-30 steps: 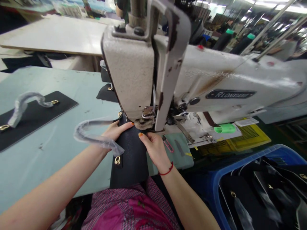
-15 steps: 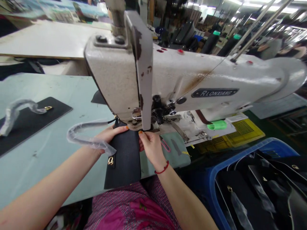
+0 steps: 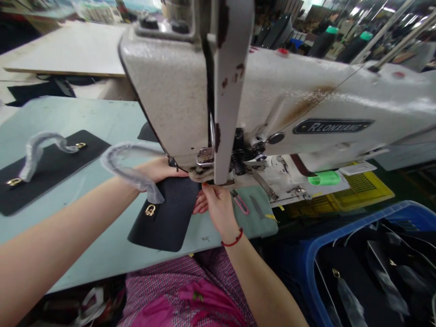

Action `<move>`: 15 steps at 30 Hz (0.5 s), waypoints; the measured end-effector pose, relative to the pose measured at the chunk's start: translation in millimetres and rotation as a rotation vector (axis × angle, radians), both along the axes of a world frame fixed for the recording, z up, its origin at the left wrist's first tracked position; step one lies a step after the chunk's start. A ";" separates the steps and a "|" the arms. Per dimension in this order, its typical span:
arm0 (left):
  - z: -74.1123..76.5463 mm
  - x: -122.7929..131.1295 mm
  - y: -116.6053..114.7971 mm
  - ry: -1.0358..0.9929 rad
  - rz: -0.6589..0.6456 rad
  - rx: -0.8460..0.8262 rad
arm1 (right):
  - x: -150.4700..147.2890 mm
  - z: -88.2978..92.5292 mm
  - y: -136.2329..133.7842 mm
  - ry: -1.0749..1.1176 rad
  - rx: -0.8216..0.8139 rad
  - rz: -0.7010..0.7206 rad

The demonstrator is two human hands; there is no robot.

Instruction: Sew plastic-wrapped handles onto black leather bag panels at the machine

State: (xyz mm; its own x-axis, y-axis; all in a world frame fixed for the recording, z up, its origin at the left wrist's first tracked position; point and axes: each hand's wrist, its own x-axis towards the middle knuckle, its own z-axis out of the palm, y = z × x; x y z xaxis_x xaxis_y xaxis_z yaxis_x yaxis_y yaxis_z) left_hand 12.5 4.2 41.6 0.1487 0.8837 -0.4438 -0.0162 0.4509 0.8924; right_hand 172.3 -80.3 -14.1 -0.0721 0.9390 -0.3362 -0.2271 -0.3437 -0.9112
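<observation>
Hands — left hand (image 3: 160, 169) flat, palm down, pressing the black leather panel (image 3: 166, 213); right hand (image 3: 213, 204) pinching the panel's right edge, fingers curled, wrist bent — both just under the sewing machine head (image 3: 184, 95), panel lying between them.

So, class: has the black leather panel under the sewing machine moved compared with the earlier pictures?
Yes. The black leather panel has swung round under the sewing machine: its near end now points left along the table edge, no longer overhanging it.

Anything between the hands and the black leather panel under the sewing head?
Nothing visible. The left hand lies on the black leather panel and the right hand pinches its right edge. Only the wrapped handle arches over the left wrist, and the sewing machine head hides the needle point.
</observation>
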 end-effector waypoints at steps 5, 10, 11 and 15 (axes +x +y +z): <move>-6.4 -5.8 -1.2 0.103 -0.307 0.182 | -1.1 1.8 1.4 -0.006 -0.003 -0.037; -26.8 -15.2 10.3 0.173 -0.393 0.138 | -0.7 3.2 2.7 -0.023 -0.005 -0.033; -30.9 -16.8 13.0 0.176 -0.415 0.162 | -0.3 3.6 2.8 -0.029 -0.005 -0.030; -42.9 -20.9 20.5 0.180 -0.445 0.257 | 1.8 5.0 3.5 -0.037 -0.021 -0.017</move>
State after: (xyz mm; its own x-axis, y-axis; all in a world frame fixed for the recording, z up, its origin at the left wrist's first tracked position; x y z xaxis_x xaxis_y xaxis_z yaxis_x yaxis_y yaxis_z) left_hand -8.4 24.7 -1.3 0.4748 0.8361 -0.2748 0.2895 0.1465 0.9459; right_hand 174.1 -76.8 -9.1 -0.0430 0.9327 -0.3580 -0.1994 -0.3591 -0.9117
